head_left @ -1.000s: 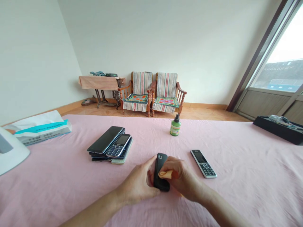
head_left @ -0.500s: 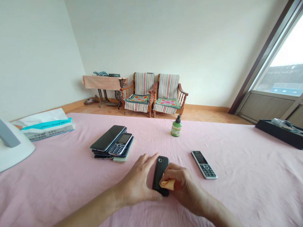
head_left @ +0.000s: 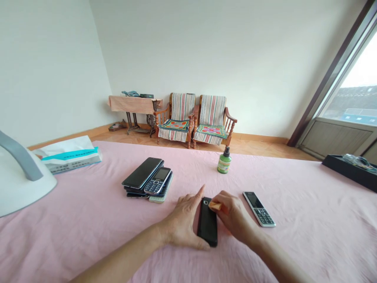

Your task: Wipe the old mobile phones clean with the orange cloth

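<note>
A black phone (head_left: 208,226) lies back side up on the pink cloth, its camera end away from me. My left hand (head_left: 184,222) steadies it from the left, thumb at the near end and index finger by the far end. Pinched in my right hand (head_left: 234,212) is a folded yellow cloth (head_left: 215,205), which touches the phone beside its camera. To the right lies a silver-edged keypad phone (head_left: 259,209), face up. A stack of phones (head_left: 144,173) sits to the left, a keypad phone (head_left: 157,181) on its right part.
A green bottle (head_left: 224,162) with a black top stands beyond my hands. At the left are a tissue pack (head_left: 72,156) and a white object with a grey handle (head_left: 25,177). A black box (head_left: 347,169) holding clear items is at the far right. Two chairs stand behind.
My right hand has moved the yellow cloth from the phone's near half up to its camera end. My left hand stays at the phone. The whole view has shifted slightly.
</note>
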The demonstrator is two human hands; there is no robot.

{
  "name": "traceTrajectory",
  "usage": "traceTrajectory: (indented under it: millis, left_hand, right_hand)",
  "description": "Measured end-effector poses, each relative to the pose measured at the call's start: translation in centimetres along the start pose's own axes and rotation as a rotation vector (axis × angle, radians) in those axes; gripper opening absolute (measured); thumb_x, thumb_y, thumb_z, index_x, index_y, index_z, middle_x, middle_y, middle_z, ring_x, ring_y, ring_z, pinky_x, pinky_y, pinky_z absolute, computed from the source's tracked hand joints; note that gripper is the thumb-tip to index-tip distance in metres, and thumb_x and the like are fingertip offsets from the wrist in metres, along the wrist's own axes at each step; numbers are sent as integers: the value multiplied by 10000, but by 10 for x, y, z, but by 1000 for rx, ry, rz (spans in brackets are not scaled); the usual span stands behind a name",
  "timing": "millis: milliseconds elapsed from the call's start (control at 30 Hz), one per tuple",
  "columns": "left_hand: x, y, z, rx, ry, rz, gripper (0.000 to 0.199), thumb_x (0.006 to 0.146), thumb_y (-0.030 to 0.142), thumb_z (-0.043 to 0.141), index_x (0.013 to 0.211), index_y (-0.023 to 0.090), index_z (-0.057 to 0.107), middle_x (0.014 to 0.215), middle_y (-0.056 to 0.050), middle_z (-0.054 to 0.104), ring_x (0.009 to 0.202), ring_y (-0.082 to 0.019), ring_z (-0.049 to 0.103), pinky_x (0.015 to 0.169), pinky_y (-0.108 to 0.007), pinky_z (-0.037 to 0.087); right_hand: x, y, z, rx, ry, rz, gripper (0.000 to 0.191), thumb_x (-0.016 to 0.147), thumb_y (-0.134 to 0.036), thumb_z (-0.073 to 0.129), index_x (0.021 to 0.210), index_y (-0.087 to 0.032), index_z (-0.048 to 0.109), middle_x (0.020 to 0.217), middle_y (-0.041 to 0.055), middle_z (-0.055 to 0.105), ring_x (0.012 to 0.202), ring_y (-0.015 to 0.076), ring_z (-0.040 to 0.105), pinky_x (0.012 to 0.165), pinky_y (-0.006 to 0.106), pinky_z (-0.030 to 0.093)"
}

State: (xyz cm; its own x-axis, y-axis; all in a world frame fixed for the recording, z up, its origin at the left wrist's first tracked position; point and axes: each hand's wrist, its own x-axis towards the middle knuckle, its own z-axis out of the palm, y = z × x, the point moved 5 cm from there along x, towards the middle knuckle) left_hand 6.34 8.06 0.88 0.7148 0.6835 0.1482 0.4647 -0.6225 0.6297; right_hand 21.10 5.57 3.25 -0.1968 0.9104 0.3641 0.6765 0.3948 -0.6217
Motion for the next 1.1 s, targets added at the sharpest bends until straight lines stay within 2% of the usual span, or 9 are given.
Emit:
traceTrajectory:
  millis: [100,200,333,533,667,767,900,1000,1100]
  left_hand:
    - [-1,0,-1,-6,-8,-2,1378,462,431,863,1481,213,-38,1397,-198,382,1264,-399,346,1047,-588,186]
    - [-2,-2,-1,-20,-52,-14,1415,421,436,872,1481,194,-34,1405,-212,379,1282,-421,319,1048,-607,177]
    - [-3,-4,-3,-4,-121,-36,1375,398,486,869,1481,140,94,1444,-241,322,1319,-448,251,1060,-611,171]
    - [-5,3,-10,14,-95,108,1054,480,544,833,1373,183,405,1394,-155,436,1282,-371,363,1085,-546,219]
    - [-14,3,-9,7,-10,107,920,524,493,840,1316,182,490,1379,-144,437,1261,-345,405,1052,-505,328]
    - [-24,7,-7,-33,59,127,796,558,411,855,1251,176,541,1266,-121,525,1161,-288,512,1006,-443,415]
    - [-38,20,-4,-2,108,181,510,677,244,819,1132,167,604,1118,-79,599,1014,-217,594,912,-342,499]
    - [-47,28,-2,103,130,258,313,795,177,716,1094,151,626,1029,-75,635,941,-205,619,849,-315,531]
    - [-49,32,0,167,171,312,275,805,176,706,1067,137,636,993,-78,652,894,-207,637,806,-305,552]
  right_hand:
    - [-2,8,3,-17,25,10,172,809,-52,500,752,-144,633,758,36,584,693,151,570,637,263,414]
    - [-16,1,9,23,-20,4,195,815,-51,490,721,-164,616,762,24,571,696,141,567,622,250,405]
    - [-28,-7,12,79,-56,6,200,796,-32,498,722,-177,615,765,14,573,697,134,567,625,243,404]
    - [-18,2,10,54,-30,3,204,792,-19,497,724,-172,614,762,18,563,697,139,557,628,246,394]
    - [-24,1,10,58,-16,-1,231,807,-4,477,768,-180,621,788,19,557,725,140,552,640,241,393]
    - [-36,-4,12,75,-32,3,236,803,6,480,784,-183,621,806,20,555,727,136,555,648,237,400]
    - [-46,-12,13,112,-91,1,284,751,67,481,765,-182,617,824,16,562,724,121,560,639,215,404]
    - [-38,-13,11,112,-105,-23,286,741,75,495,767,-179,623,824,15,569,731,120,562,643,213,404]
    - [-21,-4,10,65,-69,-24,264,757,61,497,752,-168,630,789,19,566,716,129,555,635,230,398]
